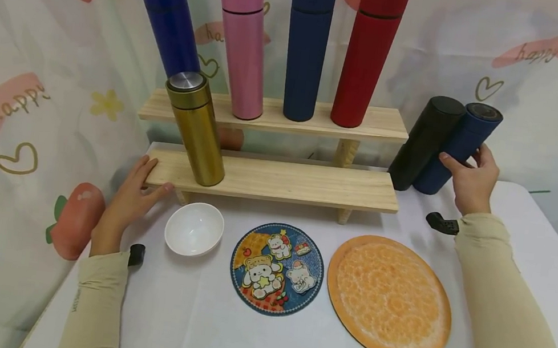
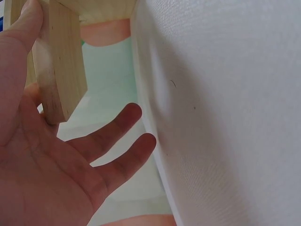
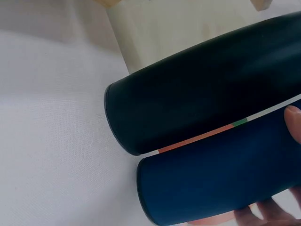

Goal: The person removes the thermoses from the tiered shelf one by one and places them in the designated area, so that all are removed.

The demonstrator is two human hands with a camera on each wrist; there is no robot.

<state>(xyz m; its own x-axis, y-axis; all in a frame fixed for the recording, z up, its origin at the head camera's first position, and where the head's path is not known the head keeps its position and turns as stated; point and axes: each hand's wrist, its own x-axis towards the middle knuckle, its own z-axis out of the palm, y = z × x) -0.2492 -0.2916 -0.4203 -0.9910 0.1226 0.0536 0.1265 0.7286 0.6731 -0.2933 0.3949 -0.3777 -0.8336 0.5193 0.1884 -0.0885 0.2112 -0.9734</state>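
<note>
At the right end of the table, my right hand [image 1: 477, 182] grips a navy blue thermos flask [image 1: 440, 168], thumb on one side and fingers on the other. The flask stands beside a black thermos flask [image 1: 423, 144]; the right wrist view shows a narrow gap between their lower ends. My left hand [image 1: 126, 199] holds the left end of the two-tier wooden rack [image 1: 303, 184] at its lower shelf. In the left wrist view its thumb lies against the board [image 2: 61, 61], one finger goes behind it, and two fingers stretch out free.
The upper shelf carries a blue flask [image 1: 168, 29], a pink flask [image 1: 243, 55], a navy flask [image 1: 306, 56] and a red flask [image 1: 369, 64]. A gold flask [image 1: 197, 139] stands on the lower shelf. In front lie a white bowl [image 1: 194, 230], a cartoon mat [image 1: 276, 269] and an orange mat [image 1: 389, 298].
</note>
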